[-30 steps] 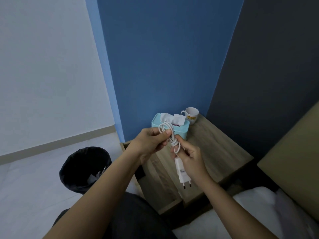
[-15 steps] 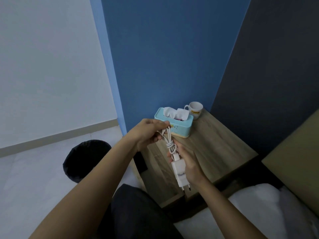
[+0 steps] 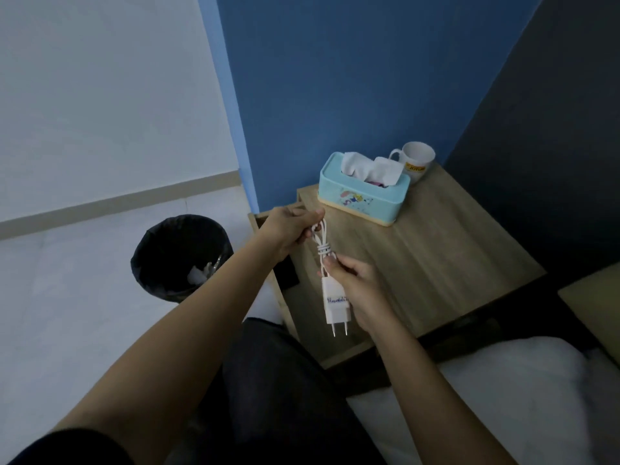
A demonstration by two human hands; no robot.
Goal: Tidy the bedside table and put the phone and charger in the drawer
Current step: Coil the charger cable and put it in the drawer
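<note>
You have both hands up over the near-left corner of the wooden table [image 3: 436, 250], sharing one load between them: a single white charger [image 3: 336, 302] with its cable [image 3: 322, 245] wound into one bundle. Your left hand [image 3: 288, 228] is closed around the upper loops of the cable, fingers curled tight over them. Your right hand [image 3: 355, 286] grips the adapter body from the right side, thumb pinching where the cable meets it, so the charger hangs upright with its two round pins pointing down toward you. It touches nothing but your hands and sits above the table's front-left edge.

On the table top you can count two things, both at the back against the blue wall: one light-blue tissue box [image 3: 364, 193] with one white tissue puffed out of its slot, and one white mug [image 3: 416, 161] just behind and to the right of it, handle turned left, a yellow label on its side.

To the left of the table the drawer [image 3: 268, 223] stands pulled out, with one dark flat object [image 3: 286, 273] lying in it below your left wrist; you cannot tell for sure that it is the phone. On the floor further left stands one bin [image 3: 181, 256] lined with a black bag, a few pale scraps inside. White bedding [image 3: 503, 397] lies at lower right.
</note>
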